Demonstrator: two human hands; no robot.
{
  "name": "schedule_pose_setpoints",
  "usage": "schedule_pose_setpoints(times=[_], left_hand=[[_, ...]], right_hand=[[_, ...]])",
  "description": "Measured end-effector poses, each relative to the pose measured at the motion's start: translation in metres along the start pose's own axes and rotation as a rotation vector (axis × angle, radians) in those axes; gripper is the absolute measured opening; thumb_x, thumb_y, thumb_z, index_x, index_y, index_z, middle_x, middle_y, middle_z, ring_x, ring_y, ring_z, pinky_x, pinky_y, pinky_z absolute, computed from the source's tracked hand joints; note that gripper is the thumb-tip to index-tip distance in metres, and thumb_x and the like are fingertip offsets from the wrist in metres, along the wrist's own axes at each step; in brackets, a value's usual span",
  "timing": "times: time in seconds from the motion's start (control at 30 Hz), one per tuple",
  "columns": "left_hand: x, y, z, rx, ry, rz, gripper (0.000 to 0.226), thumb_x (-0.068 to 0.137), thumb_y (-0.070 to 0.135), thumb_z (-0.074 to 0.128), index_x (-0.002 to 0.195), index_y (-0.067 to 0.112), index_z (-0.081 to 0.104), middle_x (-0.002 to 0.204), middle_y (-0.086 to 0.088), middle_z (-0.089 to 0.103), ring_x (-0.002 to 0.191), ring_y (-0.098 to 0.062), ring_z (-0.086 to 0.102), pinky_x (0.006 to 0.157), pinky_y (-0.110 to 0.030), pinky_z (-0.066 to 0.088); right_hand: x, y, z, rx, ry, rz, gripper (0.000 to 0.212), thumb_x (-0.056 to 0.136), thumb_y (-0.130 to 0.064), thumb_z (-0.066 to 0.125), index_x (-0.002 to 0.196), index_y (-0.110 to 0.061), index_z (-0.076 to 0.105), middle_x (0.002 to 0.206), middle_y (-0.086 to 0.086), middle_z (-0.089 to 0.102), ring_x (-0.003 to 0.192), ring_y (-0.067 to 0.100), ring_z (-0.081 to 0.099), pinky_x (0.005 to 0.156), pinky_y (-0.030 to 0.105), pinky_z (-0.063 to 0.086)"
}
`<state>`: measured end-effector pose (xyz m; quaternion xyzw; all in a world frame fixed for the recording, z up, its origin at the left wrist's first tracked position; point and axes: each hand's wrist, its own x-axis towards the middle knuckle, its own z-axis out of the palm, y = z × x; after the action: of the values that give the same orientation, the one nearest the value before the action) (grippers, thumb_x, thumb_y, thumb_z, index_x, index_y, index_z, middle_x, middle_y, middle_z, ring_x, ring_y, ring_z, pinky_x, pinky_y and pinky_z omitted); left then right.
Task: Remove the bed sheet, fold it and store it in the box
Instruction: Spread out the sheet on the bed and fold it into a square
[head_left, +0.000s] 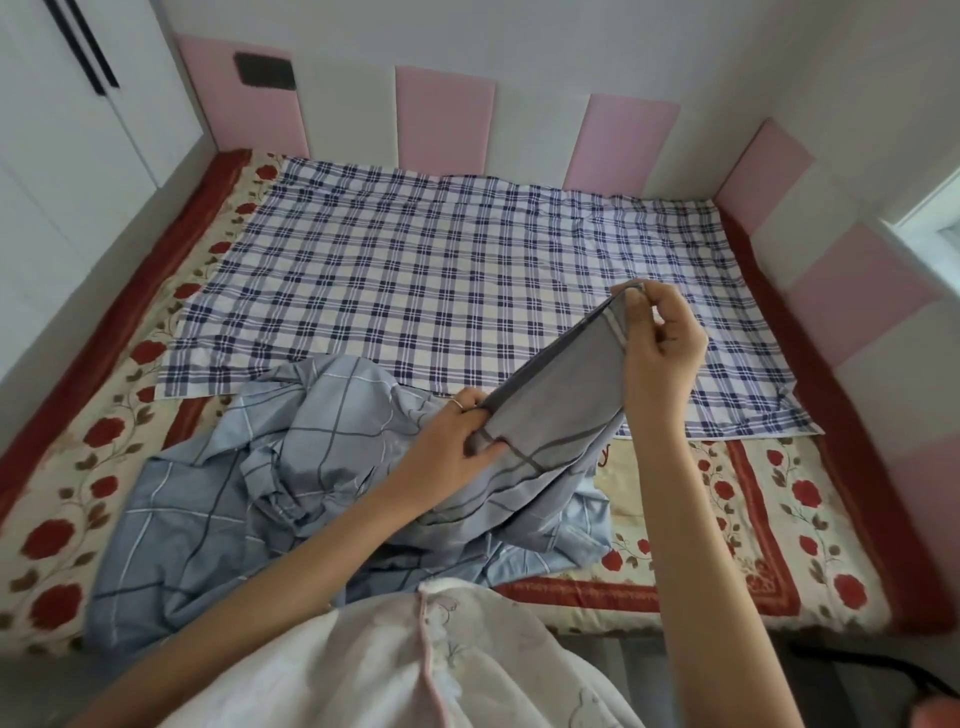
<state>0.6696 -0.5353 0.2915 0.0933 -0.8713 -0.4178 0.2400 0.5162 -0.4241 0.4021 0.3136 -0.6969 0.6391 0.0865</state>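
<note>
In the head view, the pale blue sheet (291, 467) lay crumpled at the lower centre of the frame, on the bed (779, 499). The left hand (457, 447) was closed on its hem at mid-frame. The right hand (660, 343) pinched a raised corner up and to the right. A checked cloth (441, 270) lay spread behind them.
</note>
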Motion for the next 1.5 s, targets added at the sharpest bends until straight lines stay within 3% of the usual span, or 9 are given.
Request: schedule_pose_setpoints(times=[0.2, 0.37, 0.5, 0.77, 0.87, 0.97, 1.17, 1.37, 1.5], left_hand=[[-0.011, -0.036, -0.019, -0.075, -0.228, -0.243, 0.062, 0.068, 0.057, 0.065, 0.098, 0.003, 0.061, 0.098, -0.006, 0.061, 0.092, -0.022, 0.058, 0.083, -0.043, 0.049], [-0.021, -0.064, -0.041, 0.15, -0.471, -0.391, 0.066, 0.063, 0.061, 0.071, 0.103, 0.01, 0.063, 0.102, -0.004, 0.065, 0.094, -0.019, 0.061, 0.083, -0.039, 0.05], [0.012, -0.07, -0.105, 0.176, -0.337, -0.439, 0.013, 0.082, 0.023, 0.07, 0.082, 0.014, 0.061, 0.076, 0.002, 0.058, 0.071, -0.013, 0.054, 0.062, -0.023, 0.039], [0.222, 0.066, -0.311, 0.526, 0.256, 0.011, 0.037, 0.08, -0.007, 0.059, 0.06, 0.019, 0.042, 0.066, -0.002, 0.044, 0.07, -0.016, 0.045, 0.058, -0.025, 0.029], [0.271, 0.109, -0.369, 0.678, 0.355, 0.19, 0.014, 0.079, -0.013, 0.054, 0.075, 0.0, 0.058, 0.075, -0.005, 0.042, 0.072, -0.021, 0.047, 0.063, -0.028, 0.03], [0.296, 0.145, -0.416, 0.834, 0.326, 0.197, 0.026, 0.076, -0.016, 0.05, 0.08, 0.006, 0.062, 0.079, -0.003, 0.042, 0.077, -0.026, 0.052, 0.067, -0.032, 0.036], [0.319, 0.208, -0.465, 0.729, 0.787, 0.433, 0.034, 0.074, -0.018, 0.042, 0.064, 0.015, 0.039, 0.074, -0.005, 0.039, 0.061, -0.018, 0.04, 0.056, -0.025, 0.029], [0.326, 0.153, -0.473, 0.704, 0.822, 0.156, 0.032, 0.077, -0.011, 0.05, 0.062, 0.017, 0.046, 0.079, -0.012, 0.051, 0.078, -0.033, 0.055, 0.062, -0.032, 0.034], [0.323, 0.146, -0.429, 0.807, 0.727, -0.398, 0.028, 0.089, 0.014, 0.05, 0.116, 0.007, 0.054, 0.124, -0.016, 0.048, 0.118, -0.033, 0.043, 0.091, -0.04, 0.037]], right_hand=[[0.005, 0.001, 0.005, -0.003, 0.002, 0.012, 0.012, 0.096, -0.012, 0.052, 0.091, -0.012, 0.063, 0.077, -0.008, 0.059, 0.057, -0.006, 0.046, 0.053, 0.008, 0.033], [0.021, 0.015, 0.006, -0.031, -0.024, 0.069, 0.012, 0.096, -0.012, 0.052, 0.087, -0.013, 0.061, 0.072, -0.01, 0.055, 0.059, -0.007, 0.046, 0.056, 0.008, 0.034], [0.047, 0.045, 0.018, -0.126, -0.089, 0.232, 0.018, 0.096, -0.014, 0.051, 0.082, -0.009, 0.058, 0.065, -0.004, 0.048, 0.055, -0.003, 0.04, 0.054, 0.014, 0.031], [0.232, -0.06, 0.081, 0.055, 0.069, 0.147, 0.024, 0.095, -0.013, 0.051, 0.103, 0.004, 0.066, 0.087, 0.006, 0.058, 0.084, 0.016, 0.049, 0.067, 0.021, 0.034], [0.298, -0.126, 0.084, 0.098, 0.095, 0.022, 0.021, 0.094, -0.012, 0.053, 0.103, 0.0, 0.067, 0.089, 0.002, 0.058, 0.085, 0.016, 0.051, 0.062, 0.017, 0.033], [0.333, -0.161, 0.09, 0.157, 0.058, 0.017, 0.025, 0.095, -0.016, 0.053, 0.104, 0.003, 0.067, 0.071, 0.002, 0.055, 0.063, 0.017, 0.048, 0.054, 0.022, 0.035], [0.363, -0.248, 0.097, 0.411, 0.086, -0.103, 0.017, 0.098, -0.02, 0.047, 0.093, -0.01, 0.059, 0.062, -0.001, 0.052, 0.038, 0.008, 0.054, 0.044, 0.024, 0.047], [0.343, -0.269, 0.102, 0.086, 0.045, -0.47, 0.011, 0.093, -0.014, 0.056, 0.085, -0.018, 0.063, 0.06, -0.01, 0.054, 0.053, 0.003, 0.047, 0.053, 0.015, 0.035], [0.33, -0.277, 0.114, 0.007, -0.051, -0.497, 0.011, 0.091, -0.017, 0.058, 0.086, -0.02, 0.067, 0.055, -0.016, 0.054, 0.048, 0.0, 0.05, 0.056, 0.022, 0.038]])
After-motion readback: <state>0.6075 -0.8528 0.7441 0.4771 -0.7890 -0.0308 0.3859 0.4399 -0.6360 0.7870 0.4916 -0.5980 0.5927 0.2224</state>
